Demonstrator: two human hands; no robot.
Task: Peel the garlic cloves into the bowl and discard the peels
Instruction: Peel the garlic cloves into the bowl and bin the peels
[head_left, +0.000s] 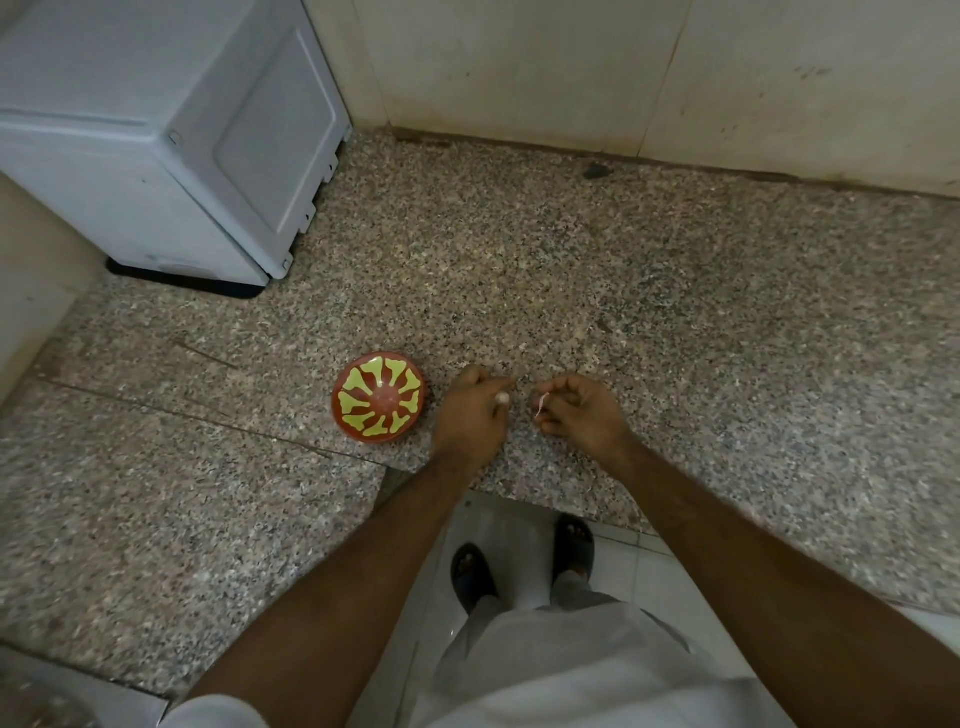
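Left hand (470, 410) pinches a garlic clove (502, 398) just right of the bowl (379, 397) on the table (675, 291). Right hand (582, 410), further right, pinches a peel strip (541, 404). Clove: small, light, likely slippery once bare; hold by its sides. Peel papery, tears easily.

I count one bowl (378, 397) at nine o'clock of my two hands, one garlic clove (502, 398), one peel (541, 405).
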